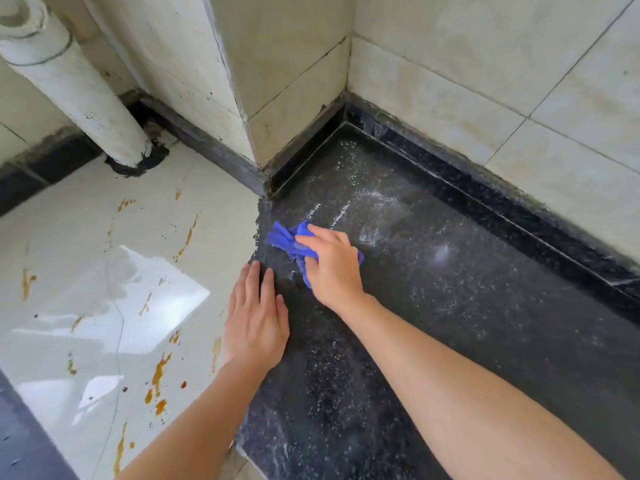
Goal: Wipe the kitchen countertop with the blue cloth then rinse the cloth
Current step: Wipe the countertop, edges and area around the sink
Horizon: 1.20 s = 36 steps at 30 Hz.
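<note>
From the head camera, your right hand presses the bunched blue cloth onto the dark speckled countertop, fingers curled over it, near the counter's left edge by the wall corner. Your left hand lies flat on that edge, fingers straight, holding nothing. The floor at left shows orange stains.

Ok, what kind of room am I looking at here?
Likely a kitchen, rather bare: a dark stone countertop fitted into a corner of tiled walls, with a white pipe running down to a stained tile floor beside it. The right hand holds a blue cloth on the top.
</note>
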Each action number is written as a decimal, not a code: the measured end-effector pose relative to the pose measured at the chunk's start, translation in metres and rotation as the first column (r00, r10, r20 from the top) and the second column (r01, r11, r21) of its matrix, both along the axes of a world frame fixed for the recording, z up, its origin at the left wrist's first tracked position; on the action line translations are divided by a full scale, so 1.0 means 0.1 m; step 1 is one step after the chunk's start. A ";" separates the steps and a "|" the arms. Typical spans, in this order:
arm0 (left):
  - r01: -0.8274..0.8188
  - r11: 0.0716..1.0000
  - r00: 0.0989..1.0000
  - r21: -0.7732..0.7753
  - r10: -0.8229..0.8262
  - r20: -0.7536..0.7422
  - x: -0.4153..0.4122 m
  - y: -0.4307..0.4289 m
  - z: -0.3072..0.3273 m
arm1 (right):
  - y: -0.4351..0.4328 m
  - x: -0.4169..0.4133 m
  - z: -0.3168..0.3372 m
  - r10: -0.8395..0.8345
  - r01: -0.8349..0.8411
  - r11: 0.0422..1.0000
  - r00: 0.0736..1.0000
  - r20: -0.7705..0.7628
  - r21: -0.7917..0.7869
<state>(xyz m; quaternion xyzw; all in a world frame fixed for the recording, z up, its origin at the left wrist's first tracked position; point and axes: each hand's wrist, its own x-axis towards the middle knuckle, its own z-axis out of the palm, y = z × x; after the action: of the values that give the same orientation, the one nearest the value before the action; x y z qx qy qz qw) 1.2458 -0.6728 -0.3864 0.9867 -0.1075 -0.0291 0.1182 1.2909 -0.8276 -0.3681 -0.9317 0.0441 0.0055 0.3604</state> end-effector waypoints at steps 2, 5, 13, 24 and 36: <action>-0.014 1.000 1.000 0.020 0.014 -0.002 0.00 -0.01 0.03 | -0.36 0.18 0.18 0.018 -0.003 0.969 0.998 -0.056 0.249; -0.023 0.997 0.999 0.079 0.025 -0.025 0.00 -0.03 0.04 | -1.12 0.04 0.33 -0.166 0.174 0.966 0.984 -0.058 0.193; -0.023 0.996 0.999 0.088 0.026 -0.030 0.00 -0.05 0.06 | -0.61 -0.32 -0.15 -0.463 0.442 0.823 0.886 0.030 -0.356; -0.022 0.994 0.999 0.106 0.026 -0.028 0.01 -0.05 0.06 | -1.47 0.50 0.34 -0.277 0.288 0.935 0.957 -0.084 0.208; -0.011 0.993 1.000 0.113 0.011 0.002 0.01 -0.05 0.06 | -0.28 1.04 0.05 -0.028 0.017 0.981 0.998 -0.053 -0.193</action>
<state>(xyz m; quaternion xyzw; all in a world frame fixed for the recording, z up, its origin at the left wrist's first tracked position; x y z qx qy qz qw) 1.2466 -0.6778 -0.3802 0.9924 -0.1005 -0.0337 0.0620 1.3948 -0.8553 -0.3635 -0.9611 0.0652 0.0231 0.2673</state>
